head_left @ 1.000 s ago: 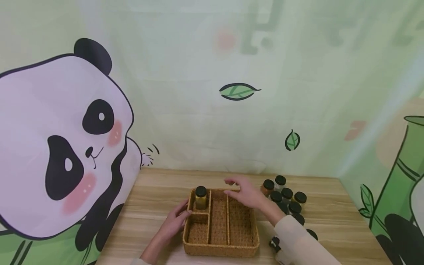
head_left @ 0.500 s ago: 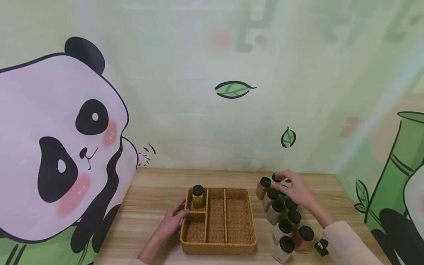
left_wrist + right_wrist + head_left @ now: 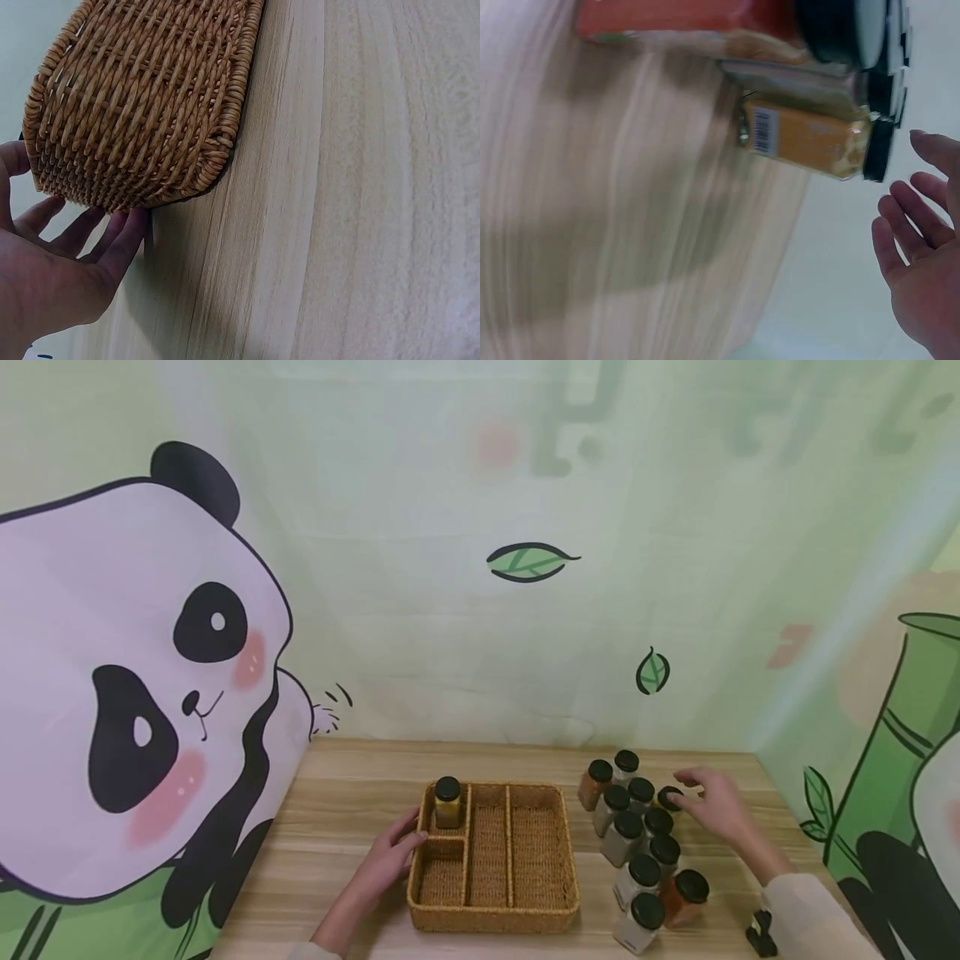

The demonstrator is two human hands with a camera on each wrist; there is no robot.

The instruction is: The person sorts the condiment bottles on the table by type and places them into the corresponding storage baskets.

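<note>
A wicker basket [image 3: 493,918] with dividers stands on the table. My left hand [image 3: 385,864] holds its left side, thumb over the rim and fingers against the outer wall; the left wrist view shows these fingers [image 3: 120,236] on the weave. In the back left compartment stands a spice jar [image 3: 447,806] with yellow contents and a black lid. My right hand [image 3: 716,806] hovers beside the cluster of jars, fingers spread and holding nothing. Nearest to it is a black-lidded jar with yellow-orange contents [image 3: 810,142], just short of the fingertips in the right wrist view.
Several black-lidded spice jars stand close together right of the basket, among them a red-orange jar [image 3: 684,900] and a pale jar [image 3: 637,927] at the front. A small black object [image 3: 761,935] is at the right sleeve. A panda-printed backdrop [image 3: 420,652] rises behind the table.
My right hand has moved from above the basket to the right, over the jars and then to their right side. My left hand stays on the basket.
</note>
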